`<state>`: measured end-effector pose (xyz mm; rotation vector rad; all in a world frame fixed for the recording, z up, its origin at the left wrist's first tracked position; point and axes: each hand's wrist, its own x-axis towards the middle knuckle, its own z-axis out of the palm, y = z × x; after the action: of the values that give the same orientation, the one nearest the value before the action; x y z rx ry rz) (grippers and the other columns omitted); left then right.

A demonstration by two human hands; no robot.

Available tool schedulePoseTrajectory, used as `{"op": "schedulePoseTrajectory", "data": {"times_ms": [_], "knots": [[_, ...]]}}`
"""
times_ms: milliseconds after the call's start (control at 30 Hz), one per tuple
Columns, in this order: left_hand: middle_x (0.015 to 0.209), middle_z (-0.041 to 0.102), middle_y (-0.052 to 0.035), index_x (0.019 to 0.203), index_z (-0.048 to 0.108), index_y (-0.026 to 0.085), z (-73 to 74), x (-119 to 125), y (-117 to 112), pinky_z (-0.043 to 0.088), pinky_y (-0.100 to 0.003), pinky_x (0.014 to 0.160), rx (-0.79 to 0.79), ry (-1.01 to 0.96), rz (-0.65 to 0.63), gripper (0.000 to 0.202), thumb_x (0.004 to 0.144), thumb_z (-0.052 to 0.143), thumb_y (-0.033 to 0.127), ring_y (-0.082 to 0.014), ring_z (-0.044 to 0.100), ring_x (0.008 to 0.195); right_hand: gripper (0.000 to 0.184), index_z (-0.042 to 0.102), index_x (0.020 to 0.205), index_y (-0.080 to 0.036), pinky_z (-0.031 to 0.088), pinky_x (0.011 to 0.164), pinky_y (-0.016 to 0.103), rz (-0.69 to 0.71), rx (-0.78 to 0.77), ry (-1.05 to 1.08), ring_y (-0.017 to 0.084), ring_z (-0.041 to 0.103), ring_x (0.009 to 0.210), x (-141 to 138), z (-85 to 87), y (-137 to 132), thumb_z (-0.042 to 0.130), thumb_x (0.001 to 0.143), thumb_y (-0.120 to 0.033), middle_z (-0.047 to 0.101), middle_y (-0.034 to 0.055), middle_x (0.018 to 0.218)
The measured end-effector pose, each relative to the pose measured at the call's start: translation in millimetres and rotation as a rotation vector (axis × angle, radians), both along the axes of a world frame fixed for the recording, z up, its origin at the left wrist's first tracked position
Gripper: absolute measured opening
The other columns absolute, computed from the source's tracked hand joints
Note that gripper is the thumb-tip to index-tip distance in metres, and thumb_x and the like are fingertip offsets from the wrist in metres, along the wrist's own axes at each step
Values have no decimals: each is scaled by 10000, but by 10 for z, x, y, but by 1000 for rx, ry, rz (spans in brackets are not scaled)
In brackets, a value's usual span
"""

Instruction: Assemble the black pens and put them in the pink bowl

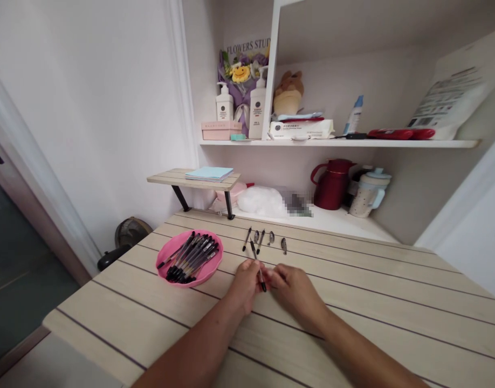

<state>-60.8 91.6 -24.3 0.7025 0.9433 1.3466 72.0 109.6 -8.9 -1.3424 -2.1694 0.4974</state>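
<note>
My left hand (247, 275) is closed around a pen (254, 249), which slants with its dark upper end pointing away from me and its black lower end showing below the fingers. Close beside it, my right hand (290, 285) has its fingers pinched together near the pen's lower part. Whatever lies in that pinch is hidden. Beyond the hands, a dark pen (246, 239) and another pen (261, 241) lie on the table. Among them are small dark oval pieces (283, 246), too small to name. Left of my hands, a pink scalloped bowl (162, 253) holds several black-ended pens (193, 256).
The slatted wooden table (372, 302) carries a small raised stand (166, 178) with light-blue paper (209, 173) on top. At the back stand a dark red jug (332, 186) and a pale speckled pitcher (366, 194). A shelf (352, 143) with bottles runs above.
</note>
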Motion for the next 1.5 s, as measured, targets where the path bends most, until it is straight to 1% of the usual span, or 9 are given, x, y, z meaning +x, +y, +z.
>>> {"op": "schedulePoseTrajectory", "data": {"times_ms": [133, 233, 400, 500, 833, 1133, 1233, 1367, 1500], "knots": [[596, 514, 35, 888, 436, 191, 28, 1, -5, 394, -234, 472, -113, 46, -10, 235, 779, 462, 397, -111, 525, 467, 180, 595, 867, -173, 345, 589, 243, -358, -21, -78, 175, 589, 710, 204, -41, 491, 483, 781, -286, 664, 54, 758], [546, 463, 67, 879, 440, 190, 18, 8, -3, 237, -161, 366, -99, 109, -41, 236, 782, 448, 405, -47, 377, 342, 336, 529, 1037, -118, 354, 604, 255, -450, -43, -110, 208, 599, 776, 190, -95, 754, 524, 762, -312, 662, 107, 826], [511, 424, 83, 843, 448, 179, -9, 2, -5, 83, -158, 346, -15, 187, -145, 255, 771, 438, 424, -13, 230, 300, 320, 509, 1065, -96, 357, 635, 267, -455, -72, -154, 232, 608, 825, 83, -186, 838, 506, 762, -200, 663, 141, 836], [491, 416, 84, 828, 454, 173, -13, 7, -8, 82, -167, 340, 15, 231, -178, 257, 772, 423, 421, -13, 214, 293, 277, 547, 1020, -119, 359, 651, 264, -445, -95, -182, 223, 613, 835, 145, -209, 797, 469, 754, -119, 669, 138, 850], [488, 418, 82, 832, 450, 167, -39, 33, 3, 83, -181, 349, 6, 292, -164, 279, 769, 403, 435, -21, 220, 292, 218, 608, 921, -139, 379, 680, 278, -435, -109, -205, 234, 600, 863, 177, -192, 857, 464, 766, -194, 660, 155, 912], [467, 423, 70, 804, 498, 160, -70, 40, -23, 168, -189, 402, 96, 496, -247, 201, 792, 383, 325, -47, 254, 359, 163, 644, 765, -158, 391, 620, 262, -327, -137, -41, 179, 581, 686, 466, -193, 636, 504, 690, -121, 652, 64, 684], [480, 450, 54, 789, 523, 157, -61, 68, -66, 217, -195, 441, 156, 604, -297, 187, 790, 386, 285, -65, 308, 411, 178, 641, 829, -170, 393, 506, 241, -311, -244, 240, 142, 554, 555, 592, -193, 434, 485, 750, -205, 639, 27, 627], [477, 450, 53, 773, 530, 163, -42, 105, -120, 240, -202, 465, 188, 690, -338, 195, 794, 381, 287, -80, 332, 436, 233, 630, 821, -166, 363, 416, 218, -241, -466, 1001, 108, 529, 501, 662, -106, 214, 678, 647, -313, 674, 63, 750], [489, 456, 50, 770, 531, 167, -19, 118, -147, 260, -200, 479, 216, 732, -348, 192, 787, 378, 282, -90, 369, 468, 307, 634, 791, -166, 336, 403, 190, -230, -510, 1188, 75, 501, 491, 637, 37, 119, 754, 570, -341, 668, 53, 766]]}}
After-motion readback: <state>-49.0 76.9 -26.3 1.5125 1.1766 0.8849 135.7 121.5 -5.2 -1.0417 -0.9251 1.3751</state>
